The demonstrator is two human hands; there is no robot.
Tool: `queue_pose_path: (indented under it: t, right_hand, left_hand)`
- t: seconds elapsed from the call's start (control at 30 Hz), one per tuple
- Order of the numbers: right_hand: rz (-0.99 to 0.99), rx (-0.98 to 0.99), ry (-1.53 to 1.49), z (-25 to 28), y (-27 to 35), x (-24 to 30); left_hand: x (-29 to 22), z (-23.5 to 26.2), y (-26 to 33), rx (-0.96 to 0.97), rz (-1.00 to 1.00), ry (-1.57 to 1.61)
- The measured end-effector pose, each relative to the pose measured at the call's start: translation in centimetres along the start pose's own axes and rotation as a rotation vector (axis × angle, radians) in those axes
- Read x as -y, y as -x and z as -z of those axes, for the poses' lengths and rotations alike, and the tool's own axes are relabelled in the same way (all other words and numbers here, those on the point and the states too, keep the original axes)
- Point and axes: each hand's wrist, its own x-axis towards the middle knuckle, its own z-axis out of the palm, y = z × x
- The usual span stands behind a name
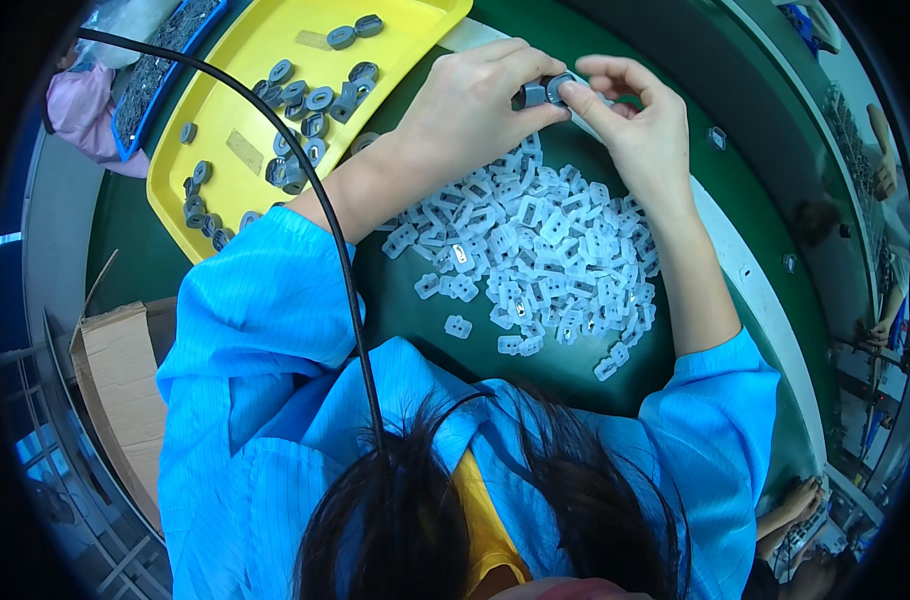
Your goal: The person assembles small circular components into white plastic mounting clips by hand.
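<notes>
My left hand (470, 105) pinches a small dark grey plastic part (535, 96) between thumb and fingers, above the far edge of a pile. Against the part's right end presses the thumb of my right hand (640, 125), its index finger curled above. Whether a second small piece sits between the fingertips I cannot make out. Below both hands spreads a heap of small translucent plastic pieces (555, 265), several with a metal glint inside. Left of my left forearm, a yellow tray (237, 100) holds many loose grey oval parts (319, 98).
A black cable (320, 190) hangs across the view over my left forearm. At the far left stands a blue-rimmed bin (155, 80) beside a person's pink sleeve (80, 110). An opened cardboard box (120, 365) is at lower left. Other people's hands (800, 500) show at right.
</notes>
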Motion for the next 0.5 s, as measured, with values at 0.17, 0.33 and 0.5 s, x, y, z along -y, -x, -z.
queue_pose_path:
  t: [0.17,0.33,0.5]
  right_hand:
    - [-0.378,0.316,-0.63,0.8,-0.5,-0.9]
    - [-0.393,0.471,-0.635,2.0,-0.9,-1.4]
    - [-0.336,0.519,-0.352,2.3,-0.8,0.1]
  left_hand:
    - [-0.3,-0.1,0.3,-0.009,-0.15,-0.056]
    - [0.3,0.6,0.0,0.113,-0.173,0.099]
    - [0.9,1.3,-0.6,0.228,-0.248,0.164]
